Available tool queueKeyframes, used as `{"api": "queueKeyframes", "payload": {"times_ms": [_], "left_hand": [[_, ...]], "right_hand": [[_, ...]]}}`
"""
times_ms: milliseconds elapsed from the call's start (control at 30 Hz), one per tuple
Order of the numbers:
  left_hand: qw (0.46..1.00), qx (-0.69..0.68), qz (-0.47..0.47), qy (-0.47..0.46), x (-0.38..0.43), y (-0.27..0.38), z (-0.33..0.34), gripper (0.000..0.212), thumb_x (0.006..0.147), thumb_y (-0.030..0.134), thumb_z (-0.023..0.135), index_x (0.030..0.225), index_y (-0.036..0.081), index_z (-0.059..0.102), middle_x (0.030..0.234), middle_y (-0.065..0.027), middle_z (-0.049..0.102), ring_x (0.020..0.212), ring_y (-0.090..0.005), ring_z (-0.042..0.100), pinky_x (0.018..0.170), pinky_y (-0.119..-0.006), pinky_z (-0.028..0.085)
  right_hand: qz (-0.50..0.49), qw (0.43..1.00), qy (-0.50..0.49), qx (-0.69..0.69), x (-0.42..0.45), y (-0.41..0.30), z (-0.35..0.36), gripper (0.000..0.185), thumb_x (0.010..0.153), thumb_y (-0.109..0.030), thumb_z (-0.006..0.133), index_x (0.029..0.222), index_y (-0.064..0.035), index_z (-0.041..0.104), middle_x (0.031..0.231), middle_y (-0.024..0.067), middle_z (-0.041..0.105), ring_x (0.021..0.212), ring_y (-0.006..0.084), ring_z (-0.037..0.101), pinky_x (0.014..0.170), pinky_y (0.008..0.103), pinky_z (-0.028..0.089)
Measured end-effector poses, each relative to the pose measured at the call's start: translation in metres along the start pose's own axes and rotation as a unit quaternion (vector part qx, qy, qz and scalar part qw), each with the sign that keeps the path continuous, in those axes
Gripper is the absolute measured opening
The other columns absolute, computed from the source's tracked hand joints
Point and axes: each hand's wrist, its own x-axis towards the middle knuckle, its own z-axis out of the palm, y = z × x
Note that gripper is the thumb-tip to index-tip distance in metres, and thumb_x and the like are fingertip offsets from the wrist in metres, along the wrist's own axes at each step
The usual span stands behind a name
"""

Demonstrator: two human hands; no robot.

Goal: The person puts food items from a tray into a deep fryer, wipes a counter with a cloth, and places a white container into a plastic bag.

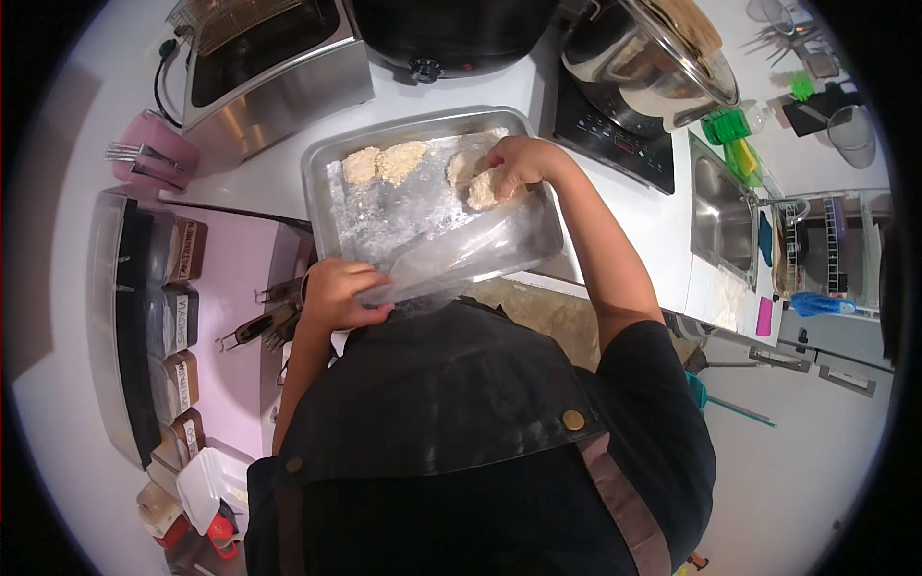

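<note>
A rectangular metal tray [432, 209] dusted with white flour lies in front of me. Two breaded pieces [385, 163] rest side by side near its far left corner. At the far right, my right hand [522, 167] has its fingers on a breaded piece [486, 189], and another coated piece [462, 168] lies just behind it, partly covered. My left hand [349, 294] pinches the edge of a clear plastic bag [450, 255] at the tray's near left corner. The bag stretches across the tray's near side towards my right hand.
A deep fryer [288, 101] and a black appliance with a knob [446, 36] stand behind the tray. Right of them, a steel pot [634, 65] sits on an induction cooker [619, 147]. A sink [724, 209] is farther right. Labelled containers [173, 248] and a pink utensil holder [155, 155] are left.
</note>
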Motion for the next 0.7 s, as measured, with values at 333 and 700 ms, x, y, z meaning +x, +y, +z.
{"api": "queueKeyframes", "payload": {"times_ms": [333, 700], "left_hand": [[1.0, -0.011, -0.012, -0.019, -0.004, -0.004, 0.001, 0.028, 0.051, 0.029, 0.071, 0.074, 0.014, 0.065, 0.065, -0.0005, 0.057, 0.059, -0.0218, 0.056, 0.052, -0.032, 0.042], [1.0, 0.012, -0.019, -0.018, -0.01, -0.008, 0.0, 0.032, 0.05, 0.03, 0.074, 0.078, 0.015, 0.068, 0.074, -0.0002, 0.064, 0.063, -0.0204, 0.06, 0.055, -0.03, 0.046]], "right_hand": [[-0.233, 0.952, 0.072, 0.187, 0.049, -0.059, -0.006, 0.046, 0.045, -0.016, 0.074, 0.089, -0.0049, 0.065, 0.085, 0.0097, 0.063, 0.079, 0.0217, 0.059, 0.071, 0.0291, 0.046], [-0.229, 0.933, -0.172, -0.217, 0.131, -0.18, -0.009, 0.061, 0.038, -0.009, 0.075, 0.097, -0.0037, 0.062, 0.1, 0.0125, 0.06, 0.091, 0.0279, 0.057, 0.073, 0.037, 0.048]]}}
